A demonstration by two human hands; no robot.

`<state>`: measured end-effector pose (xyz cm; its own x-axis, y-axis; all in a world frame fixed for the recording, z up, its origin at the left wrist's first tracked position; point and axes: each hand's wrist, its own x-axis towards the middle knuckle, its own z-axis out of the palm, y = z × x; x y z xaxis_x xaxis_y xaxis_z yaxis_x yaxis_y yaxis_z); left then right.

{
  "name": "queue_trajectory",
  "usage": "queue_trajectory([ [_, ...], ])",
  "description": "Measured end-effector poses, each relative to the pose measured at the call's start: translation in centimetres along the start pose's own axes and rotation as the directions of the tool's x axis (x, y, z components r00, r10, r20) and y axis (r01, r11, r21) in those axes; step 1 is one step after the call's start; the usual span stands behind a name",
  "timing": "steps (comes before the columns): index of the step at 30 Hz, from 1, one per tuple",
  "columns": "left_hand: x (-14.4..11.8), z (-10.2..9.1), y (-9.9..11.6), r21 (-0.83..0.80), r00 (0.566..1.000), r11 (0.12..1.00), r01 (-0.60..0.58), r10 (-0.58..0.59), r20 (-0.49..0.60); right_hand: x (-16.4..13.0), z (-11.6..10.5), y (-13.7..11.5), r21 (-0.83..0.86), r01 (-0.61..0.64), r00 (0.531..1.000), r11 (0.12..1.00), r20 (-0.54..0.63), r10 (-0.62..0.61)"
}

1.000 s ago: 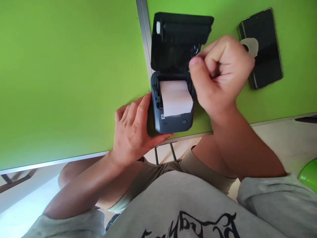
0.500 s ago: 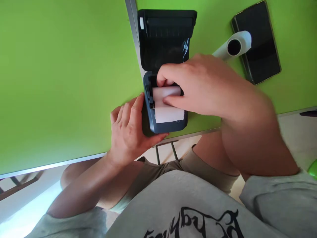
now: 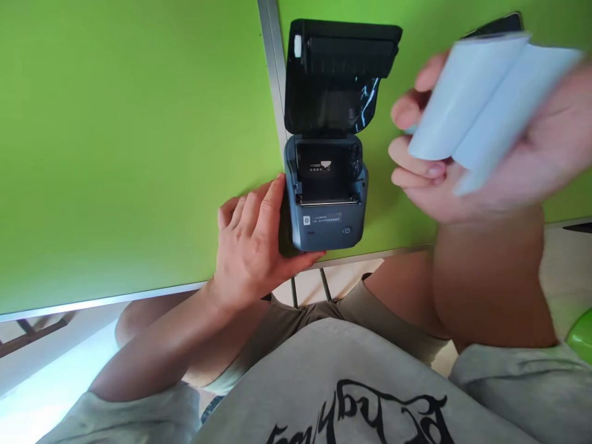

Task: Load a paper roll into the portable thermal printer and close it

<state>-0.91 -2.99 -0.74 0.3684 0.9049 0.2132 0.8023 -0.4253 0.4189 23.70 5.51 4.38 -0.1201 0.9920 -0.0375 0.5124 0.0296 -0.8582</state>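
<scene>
holding the white paper roll [image 3: 467,105] above the green worktop [image 3: 139,154], the right hand [image 3: 462,154] has a closed grip; left hand [image 3: 252,246] loosely cups the open dark grey printer [image 3: 326,203] near the worktop's front edge.

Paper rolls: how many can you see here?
1. The paper roll is held in the right hand, right of the open printer, whose compartment looks empty. Motion blur could hide another.

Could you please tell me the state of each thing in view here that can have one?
Printer: lid open, paper bay empty.
Paper roll: out of the printer, held, partly unrolled.
Right hand: shut on the paper roll.
Left hand: resting against the printer's side.
Phone: mostly hidden, screen state unclear.
</scene>
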Motion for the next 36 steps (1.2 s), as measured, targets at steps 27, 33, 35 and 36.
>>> queue_trajectory([
  [27,0.1,-0.2,0.2,0.042,1.0,0.999,0.002,-0.003,0.012,-1.3,2.5,3.4,-0.482,0.163,0.924,0.861,-0.232,-0.304],
  [33,0.1,-0.2,0.2,0.017,0.999,0.999,0.032,-0.032,0.019,-1.6,2.5,2.9,-0.417,0.144,0.953,0.897,-0.185,-0.239],
  [35,0.1,-0.2,0.2,0.011,0.999,0.999,0.038,-0.038,0.021,-1.6,2.6,2.8,-0.4,0.12,0.967,0.909,-0.159,-0.198],
  [36,0.1,-0.3,0.2,0.008,0.999,0.999,0.041,-0.041,0.023,-1.6,2.7,2.8,-0.397,0.105,0.973,0.912,-0.146,-0.176],
])
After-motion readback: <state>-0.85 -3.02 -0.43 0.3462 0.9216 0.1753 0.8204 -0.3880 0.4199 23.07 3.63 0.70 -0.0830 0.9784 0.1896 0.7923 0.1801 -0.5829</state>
